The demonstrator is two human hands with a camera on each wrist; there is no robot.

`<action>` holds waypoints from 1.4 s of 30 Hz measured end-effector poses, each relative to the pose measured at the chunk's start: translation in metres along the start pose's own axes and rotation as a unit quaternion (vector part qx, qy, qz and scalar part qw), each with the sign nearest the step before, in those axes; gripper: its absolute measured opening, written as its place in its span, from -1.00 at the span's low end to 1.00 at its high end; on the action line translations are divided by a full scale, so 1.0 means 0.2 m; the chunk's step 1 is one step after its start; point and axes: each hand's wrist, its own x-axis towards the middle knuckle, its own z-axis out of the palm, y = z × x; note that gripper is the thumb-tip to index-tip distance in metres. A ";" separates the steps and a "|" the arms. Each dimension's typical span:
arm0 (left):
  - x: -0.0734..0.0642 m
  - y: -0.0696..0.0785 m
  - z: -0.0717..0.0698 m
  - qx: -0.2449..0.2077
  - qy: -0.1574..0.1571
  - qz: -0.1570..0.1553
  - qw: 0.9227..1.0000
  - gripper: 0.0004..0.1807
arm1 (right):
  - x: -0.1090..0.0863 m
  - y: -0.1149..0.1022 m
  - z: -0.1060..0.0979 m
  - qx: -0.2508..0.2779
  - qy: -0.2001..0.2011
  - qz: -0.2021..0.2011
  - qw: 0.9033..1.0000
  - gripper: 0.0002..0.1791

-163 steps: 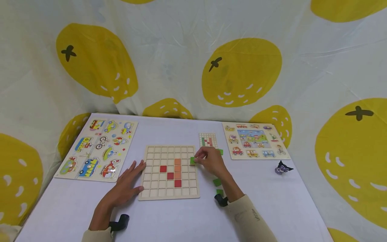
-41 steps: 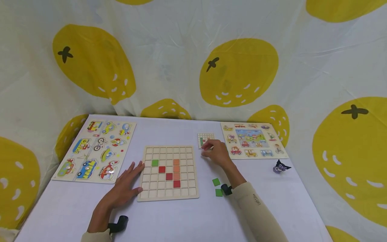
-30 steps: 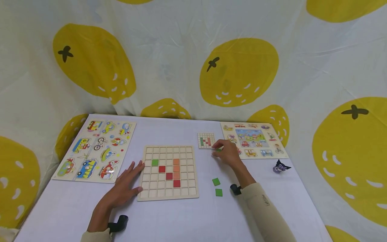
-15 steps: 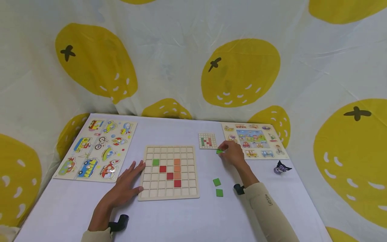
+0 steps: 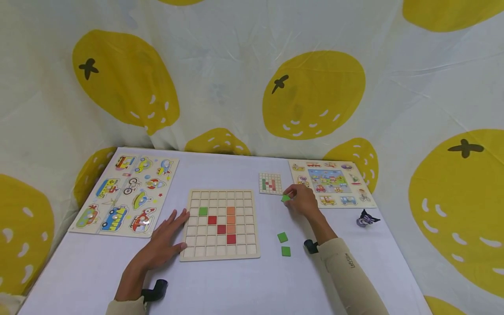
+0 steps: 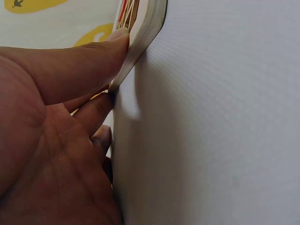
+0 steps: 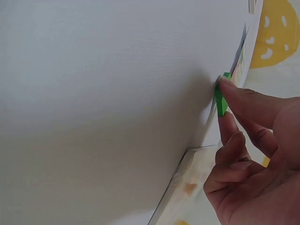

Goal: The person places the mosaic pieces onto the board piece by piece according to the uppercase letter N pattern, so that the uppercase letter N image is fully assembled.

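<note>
A wooden grid board (image 5: 198, 251) lies mid-table, holding one green tile (image 5: 202, 211), three red tiles and three orange tiles. My left hand (image 5: 161, 246) has its fingers spread and rests along the board's left edge, the thumb touching the rim in the left wrist view. Right of the board, my right hand (image 5: 304, 200) pinches a green tile (image 7: 222, 99) between thumb and fingertip, tilted close to the tablecloth. Just left of it lies the small pattern card (image 5: 267, 177) with a printed grid. Two loose green tiles (image 5: 282, 237) lie nearer me.
A vehicle puzzle board (image 5: 131, 192) lies on the left of the table. Another picture puzzle (image 5: 330, 180) stands at the back right, partly behind my right hand. A small dark-and-grey object (image 5: 367, 218) sits at the right. A fruit-print curtain (image 5: 220, 87) hangs behind the table.
The right hand set a green tile on the board, moved back right past the pattern card, and took hold of another green tile there. The left hand stays at the board's edge.
</note>
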 end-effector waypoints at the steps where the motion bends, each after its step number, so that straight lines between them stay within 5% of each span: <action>1: 0.00 0.00 0.00 0.000 0.000 0.000 1.000 0.03 | 0.00 0.00 0.00 -0.002 0.000 0.002 1.000 -0.72; 15: 0.00 0.00 0.00 -0.001 0.001 0.003 1.000 0.03 | -0.06 -0.05 -0.02 0.000 0.006 -0.036 0.999 -0.85; 42: -0.01 0.00 0.00 -0.003 0.005 0.012 1.000 0.02 | -0.20 -0.41 0.23 0.076 -0.027 -0.115 0.990 -0.82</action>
